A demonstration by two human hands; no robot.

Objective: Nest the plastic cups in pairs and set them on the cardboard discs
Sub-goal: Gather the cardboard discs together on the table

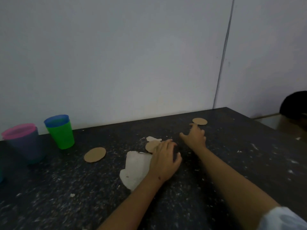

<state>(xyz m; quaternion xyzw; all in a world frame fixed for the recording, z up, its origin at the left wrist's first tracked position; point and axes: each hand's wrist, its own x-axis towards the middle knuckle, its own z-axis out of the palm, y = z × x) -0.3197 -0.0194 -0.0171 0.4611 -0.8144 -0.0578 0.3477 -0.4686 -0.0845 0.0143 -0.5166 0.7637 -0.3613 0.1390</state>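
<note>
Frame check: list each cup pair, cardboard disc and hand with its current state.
Blue-in-green cups: nested, upright, on table, not on a disc.
Pink-in-blue cups: nested, upright, on table.
Left disc: flat, bare.
Middle disc: partly under left hand.
Far disc: flat, bare; right hand open, reaching toward it.

On the dark speckled table (216, 171), the left hand (164, 156) rests flat on the middle cardboard disc (152, 145); beyond it, the right hand (196, 136) spreads near the far cardboard disc (199, 121).
</note>
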